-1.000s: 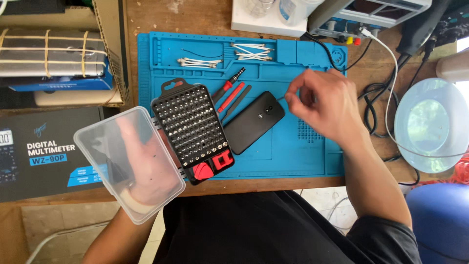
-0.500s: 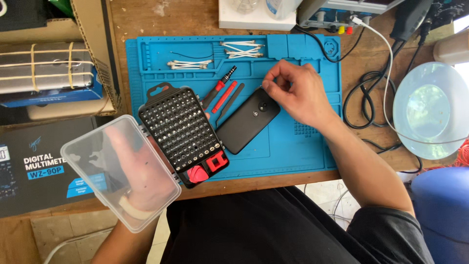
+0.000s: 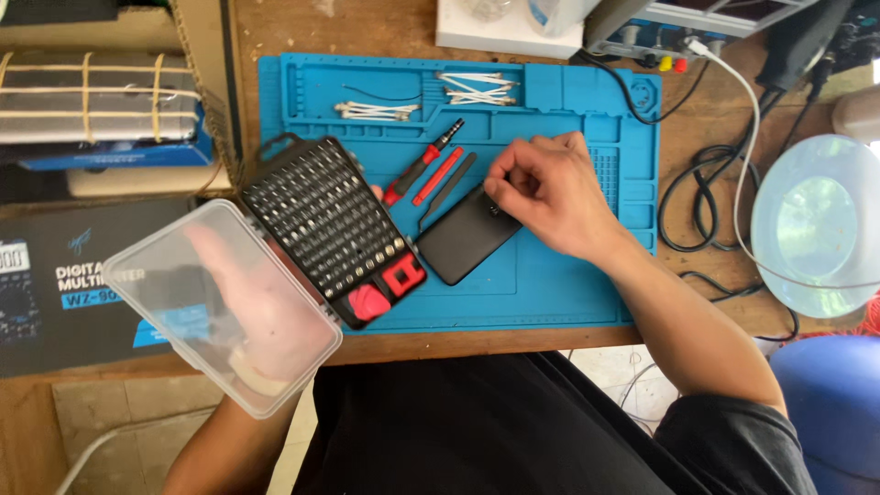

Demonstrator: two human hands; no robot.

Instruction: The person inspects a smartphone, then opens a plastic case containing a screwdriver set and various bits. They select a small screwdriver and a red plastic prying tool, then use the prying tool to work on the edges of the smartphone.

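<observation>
My left hand (image 3: 252,316) shows through the clear lid (image 3: 183,275) of an open screwdriver bit case (image 3: 321,215). It holds the case from below, tilted over the left edge of the blue work mat (image 3: 550,284). A black phone (image 3: 463,243) lies face down on the mat. My right hand (image 3: 555,192) rests on the phone's top corner with thumb and fingers pinched there. I cannot tell whether anything small sits between the fingertips. A red-handled screwdriver (image 3: 422,165), a red pry tool (image 3: 438,174) and a dark spudger (image 3: 451,188) lie between the case and the phone.
Cotton swabs (image 3: 371,112) and white sticks (image 3: 477,89) lie in the mat's top trays. A round magnifier lamp (image 3: 811,225) and black cables (image 3: 706,192) are at the right. A dark meter box (image 3: 64,284) and banded boxes (image 3: 92,101) stand at the left.
My right hand has moved left across the mat and its fingertips have come down on the phone's top corner. The bit case stays held in my left hand.
</observation>
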